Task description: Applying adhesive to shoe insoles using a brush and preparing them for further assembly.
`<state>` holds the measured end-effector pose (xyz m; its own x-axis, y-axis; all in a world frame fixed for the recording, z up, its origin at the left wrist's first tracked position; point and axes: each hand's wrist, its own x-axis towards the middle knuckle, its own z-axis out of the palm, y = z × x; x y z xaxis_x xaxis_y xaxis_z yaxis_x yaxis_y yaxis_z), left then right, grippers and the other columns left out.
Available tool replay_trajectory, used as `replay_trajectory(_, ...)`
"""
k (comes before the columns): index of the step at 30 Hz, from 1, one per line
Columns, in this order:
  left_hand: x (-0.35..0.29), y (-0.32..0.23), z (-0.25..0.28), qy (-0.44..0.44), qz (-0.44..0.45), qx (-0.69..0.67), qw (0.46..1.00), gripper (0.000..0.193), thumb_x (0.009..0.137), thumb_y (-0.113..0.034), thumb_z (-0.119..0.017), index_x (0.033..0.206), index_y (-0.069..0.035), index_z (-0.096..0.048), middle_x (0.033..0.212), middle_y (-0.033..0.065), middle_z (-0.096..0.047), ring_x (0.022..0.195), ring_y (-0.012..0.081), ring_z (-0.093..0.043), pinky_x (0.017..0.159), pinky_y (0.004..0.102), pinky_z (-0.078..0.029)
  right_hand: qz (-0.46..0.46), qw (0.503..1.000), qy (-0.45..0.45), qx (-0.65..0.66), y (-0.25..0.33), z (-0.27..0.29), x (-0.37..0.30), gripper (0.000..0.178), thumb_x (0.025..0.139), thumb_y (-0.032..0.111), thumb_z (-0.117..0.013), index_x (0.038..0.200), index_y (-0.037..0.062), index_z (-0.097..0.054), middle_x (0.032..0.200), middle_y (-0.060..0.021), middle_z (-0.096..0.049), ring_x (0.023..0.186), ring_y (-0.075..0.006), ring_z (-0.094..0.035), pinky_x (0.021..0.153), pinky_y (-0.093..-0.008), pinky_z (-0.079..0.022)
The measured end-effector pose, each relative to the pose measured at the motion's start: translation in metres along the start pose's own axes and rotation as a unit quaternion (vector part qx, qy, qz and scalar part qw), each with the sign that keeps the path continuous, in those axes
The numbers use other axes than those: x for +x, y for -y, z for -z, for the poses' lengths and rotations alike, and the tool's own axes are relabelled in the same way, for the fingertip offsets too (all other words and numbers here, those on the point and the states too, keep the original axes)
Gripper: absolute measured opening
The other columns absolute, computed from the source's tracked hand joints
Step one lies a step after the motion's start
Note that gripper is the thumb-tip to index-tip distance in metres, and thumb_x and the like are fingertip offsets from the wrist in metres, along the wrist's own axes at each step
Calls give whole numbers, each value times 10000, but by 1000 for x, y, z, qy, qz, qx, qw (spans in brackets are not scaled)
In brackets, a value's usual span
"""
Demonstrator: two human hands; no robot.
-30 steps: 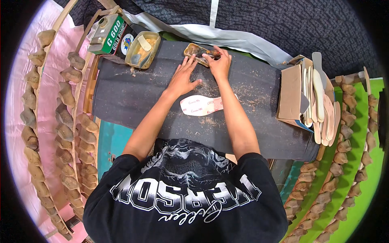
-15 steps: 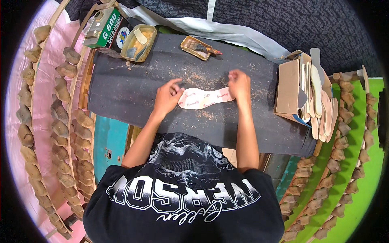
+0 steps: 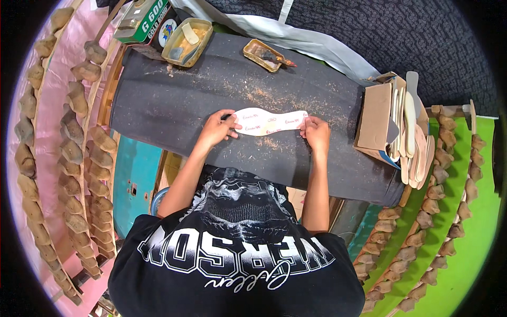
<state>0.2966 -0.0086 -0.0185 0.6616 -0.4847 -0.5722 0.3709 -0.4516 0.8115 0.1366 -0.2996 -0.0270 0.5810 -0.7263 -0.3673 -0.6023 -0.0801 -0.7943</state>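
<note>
A white shoe insole [image 3: 269, 121] with red print lies crosswise between my hands, its wide end to the left. My left hand [image 3: 219, 129] pinches the wide end, thumb and fingers at its edge. At the narrow end my right hand [image 3: 317, 133] grips the tip between thumb and fingers. Under the insole is a table with a dark grey cloth [image 3: 211, 79], strewn with light shavings. Whether the insole touches the cloth or is held slightly above it, I cannot tell.
A yellowish tub [image 3: 205, 48] with a spatula stands by a green-and-white can [image 3: 142, 24] at the back left. Behind the insole sits a small tray [image 3: 253, 50] with a brush. A cardboard box [image 3: 372, 119] of insoles stands right. Racks of wooden shoe lasts [image 3: 74, 137] flank the table.
My right hand has come down and closed on the narrow end of the insole. My left hand now grips the wide end. The whole view has shifted slightly.
</note>
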Motion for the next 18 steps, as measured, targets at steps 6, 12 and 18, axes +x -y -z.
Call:
replay_trajectory(6, -26, 1, 8, -7, -9, -71, 997, 372, 1073, -371, -640, 1135, -6, -678, 957, 127, -818, 729, 127, -744, 576, 247, -499, -60, 968, 11, 245, -2, 13, -34, 168, 1008, 162, -717, 903, 41, -665, 818, -72, -732, 698, -144, -690, 619, -288, -549)
replay_trajectory(12, -65, 49, 5, -96, -155, -56, 982, 192, 913, -134, -834, 843, 15, -735, 784, 75, -767, 697, 103, -718, 643, 246, -549, 48, 971, 25, 231, -34, 0, -68, 241, 902, 34, -809, 837, 83, -583, 797, 40, -637, 706, -46, -544, 666, -210, -402)
replay_trajectory(18, -118, 89, 19, -145, -172, -122, 967, 189, 899, -116, -848, 828, 19, -736, 768, 48, -747, 677, 100, -705, 644, 242, -551, 69, 968, 73, 229, -36, -20, -104, 244, 904, 35, -811, 833, 82, -583, 786, 54, -618, 699, -27, -514, 635, -211, -381)
